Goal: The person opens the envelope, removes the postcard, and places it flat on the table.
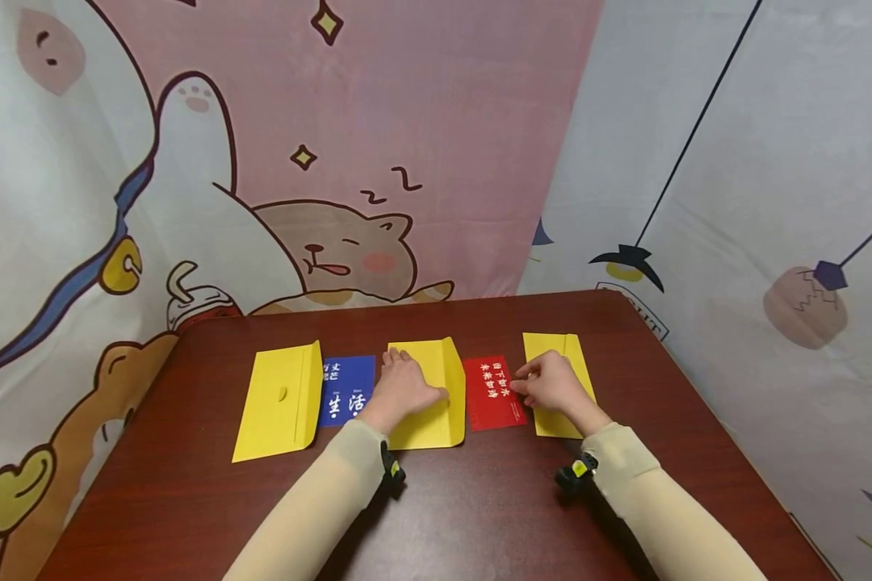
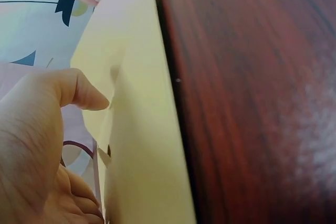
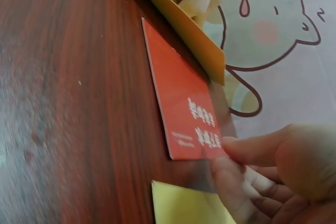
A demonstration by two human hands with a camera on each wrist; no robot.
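My left hand (image 1: pixel 403 389) lies over the middle yellow envelope (image 1: pixel 432 428), its fingers toward the far left edge. Its thumb (image 2: pixel 86 93) reaches toward the raised flap, which points right. Beside this envelope is a red card (image 1: pixel 485 395) with white writing. My right hand (image 1: pixel 552 383) pinches the card's right edge between thumb and fingertip, seen close up in the right wrist view where the red card (image 3: pixel 181 106) looks almost flat on the table. Below the right hand lies the right yellow envelope (image 1: pixel 552 424), partly covered by that hand.
A blue card (image 1: pixel 349 387) with white writing lies left of the middle envelope. Farther left is a third yellow envelope (image 1: pixel 272 403) with its flap on the right. All lie on the dark reddish wooden table (image 1: pixel 472 516); a printed cartoon curtain (image 1: pixel 436 105) hangs behind it.
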